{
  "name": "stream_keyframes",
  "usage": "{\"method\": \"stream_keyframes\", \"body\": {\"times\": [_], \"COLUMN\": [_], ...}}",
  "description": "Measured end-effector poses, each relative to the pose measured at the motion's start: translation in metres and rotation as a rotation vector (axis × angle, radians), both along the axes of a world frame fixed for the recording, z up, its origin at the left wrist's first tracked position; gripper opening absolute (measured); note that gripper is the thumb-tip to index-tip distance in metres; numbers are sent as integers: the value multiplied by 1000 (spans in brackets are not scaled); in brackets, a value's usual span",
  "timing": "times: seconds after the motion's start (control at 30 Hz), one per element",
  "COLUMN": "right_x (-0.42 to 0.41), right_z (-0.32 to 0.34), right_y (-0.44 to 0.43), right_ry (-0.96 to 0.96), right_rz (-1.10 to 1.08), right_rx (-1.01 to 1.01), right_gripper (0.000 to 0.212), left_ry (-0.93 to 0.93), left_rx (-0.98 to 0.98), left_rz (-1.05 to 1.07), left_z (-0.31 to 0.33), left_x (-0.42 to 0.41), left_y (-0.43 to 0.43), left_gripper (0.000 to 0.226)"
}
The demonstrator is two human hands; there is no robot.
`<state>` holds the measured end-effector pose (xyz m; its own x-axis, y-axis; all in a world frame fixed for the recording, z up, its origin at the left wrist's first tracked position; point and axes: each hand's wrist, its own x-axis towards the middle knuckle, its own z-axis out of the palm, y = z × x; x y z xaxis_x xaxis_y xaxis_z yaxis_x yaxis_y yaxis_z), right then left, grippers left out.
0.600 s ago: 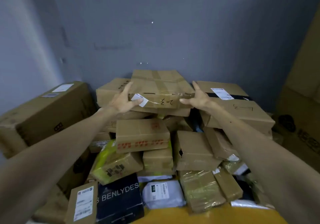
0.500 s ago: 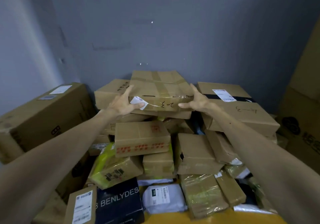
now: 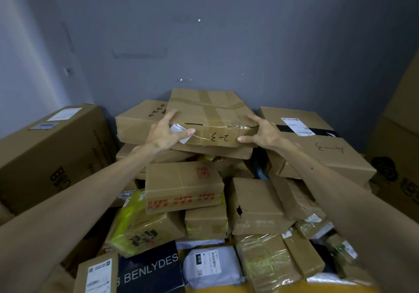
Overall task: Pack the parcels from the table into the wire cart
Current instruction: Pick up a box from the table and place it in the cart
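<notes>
While a large carton (image 3: 52, 156) stands at far left, your left hand (image 3: 166, 134) grips the near-left corner of the flat box marked 2-3 (image 3: 210, 113), thumb along its front face. Your right hand (image 3: 264, 133) takes the near-right corner, each grip holding that box atop the parcel heap (image 3: 183, 186), beside a labelled box (image 3: 317, 156).

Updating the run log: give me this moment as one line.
phase: grasp | left hand: grips box marked 2-3 | right hand: grips same box | box: atop parcel pile
</notes>
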<state>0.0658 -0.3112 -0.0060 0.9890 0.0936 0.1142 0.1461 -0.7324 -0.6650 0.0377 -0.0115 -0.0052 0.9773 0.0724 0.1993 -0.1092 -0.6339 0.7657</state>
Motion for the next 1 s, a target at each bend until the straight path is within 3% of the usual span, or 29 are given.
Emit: {"method": "stream_keyframes", "body": {"times": [0.47,1.0], "right_x": [-47,-203], "right_z": [17,34], "right_y": [1,14], "right_ry": [-176,-354], "right_rz": [-26,-237], "right_rx": [113,88], "right_gripper": [93,96], "left_ry": [-233,-404], "left_rx": [8,-113], "left_rz": [16,-213], "left_z": [24,36], "left_x": [-54,-138], "left_y": [-10,3], "left_gripper": [87,85]}}
